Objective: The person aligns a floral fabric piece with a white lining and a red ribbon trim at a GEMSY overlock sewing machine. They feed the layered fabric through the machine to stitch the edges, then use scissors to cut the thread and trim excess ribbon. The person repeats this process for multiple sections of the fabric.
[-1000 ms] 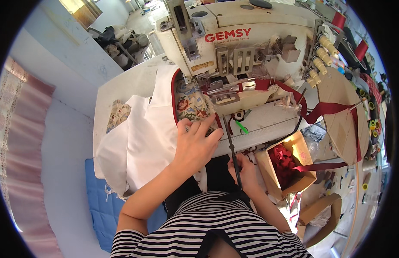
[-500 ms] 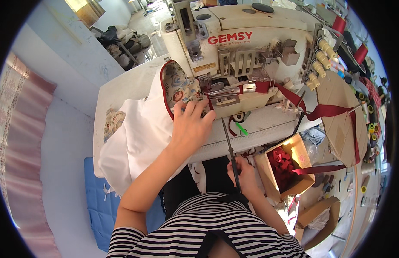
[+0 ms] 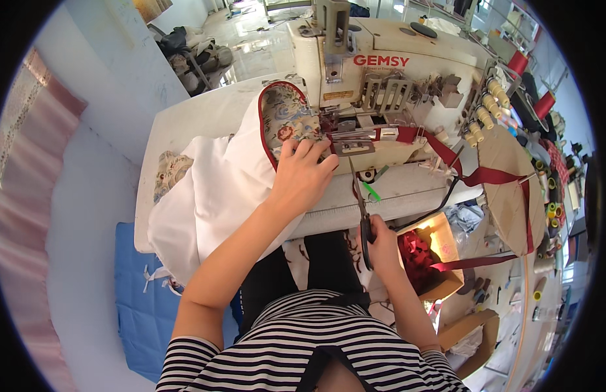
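Observation:
My left hand [image 3: 303,173], fingers bent, grips the floral fabric piece [image 3: 283,111] edged with red binding, at the left end of the white sewing machine [image 3: 401,42] beside its needle area. White fabric [image 3: 208,196] joined to this piece drapes over the worktable [image 3: 167,121]. My right hand [image 3: 382,242] holds black-handled scissors [image 3: 365,235], blades pointing up toward the machine's front, below the metal binding guide [image 3: 352,137]. Red tape [image 3: 479,175] runs from that guide past a cardboard disc [image 3: 502,193]. A small green-handled tool [image 3: 371,191] lies on the machine's front ledge.
A cardboard box [image 3: 446,228] of red scraps stands right of my legs, another box [image 3: 479,326] below it. Thread cones and spools [image 3: 551,209] crowd the right. Blue fabric [image 3: 140,300] lies lower left, beside a wall with a pink curtain [image 3: 32,215]. Dark bundles [image 3: 192,55] sit behind.
My view has shifted slightly. My left hand has moved up and right with the floral piece. My right hand has raised the scissors closer to the machine.

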Demonstrator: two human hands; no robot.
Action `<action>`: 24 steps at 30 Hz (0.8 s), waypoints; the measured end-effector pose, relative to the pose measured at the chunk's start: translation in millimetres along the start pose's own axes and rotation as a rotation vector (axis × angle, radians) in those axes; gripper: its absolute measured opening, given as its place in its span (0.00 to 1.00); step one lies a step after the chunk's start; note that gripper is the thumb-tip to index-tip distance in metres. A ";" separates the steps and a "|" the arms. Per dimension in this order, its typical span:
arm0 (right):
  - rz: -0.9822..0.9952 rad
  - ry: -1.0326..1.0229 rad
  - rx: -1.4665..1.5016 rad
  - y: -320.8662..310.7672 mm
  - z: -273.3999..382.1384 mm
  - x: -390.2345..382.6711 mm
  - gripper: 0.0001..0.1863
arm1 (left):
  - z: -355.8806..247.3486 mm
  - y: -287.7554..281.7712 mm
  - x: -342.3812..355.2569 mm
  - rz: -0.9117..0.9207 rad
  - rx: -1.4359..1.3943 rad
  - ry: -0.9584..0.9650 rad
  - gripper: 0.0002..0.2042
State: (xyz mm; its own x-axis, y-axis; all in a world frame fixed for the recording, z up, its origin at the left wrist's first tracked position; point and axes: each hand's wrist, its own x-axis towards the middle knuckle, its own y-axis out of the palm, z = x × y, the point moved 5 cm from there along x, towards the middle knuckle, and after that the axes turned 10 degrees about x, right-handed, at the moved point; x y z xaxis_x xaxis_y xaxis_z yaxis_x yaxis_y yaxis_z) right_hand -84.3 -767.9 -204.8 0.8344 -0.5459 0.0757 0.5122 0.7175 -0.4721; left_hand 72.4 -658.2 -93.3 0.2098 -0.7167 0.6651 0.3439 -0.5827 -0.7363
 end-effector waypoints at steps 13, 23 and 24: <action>0.041 -0.103 -0.312 -0.1 41.0 25.8 0.14 | 77.3 17.1 26.1 -0.090 -0.462 -0.477 0.08; 0.163 -0.118 -0.173 29.5 64.6 37.7 0.14 | 107.4 80.8 43.9 0.244 -0.187 -0.254 0.13; 0.164 -0.094 -0.146 30.5 60.8 37.9 0.13 | 103.8 79.5 43.0 0.172 -0.158 -0.222 0.13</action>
State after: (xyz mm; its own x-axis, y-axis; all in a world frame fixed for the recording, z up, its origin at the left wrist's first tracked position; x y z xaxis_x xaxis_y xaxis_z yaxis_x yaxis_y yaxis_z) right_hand -24.7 -740.4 -162.9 0.9227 -0.3799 0.0660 0.3394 0.7189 -0.6066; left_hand 203.8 -695.6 -110.3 0.4534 -0.7186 0.5273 0.1429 -0.5253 -0.8388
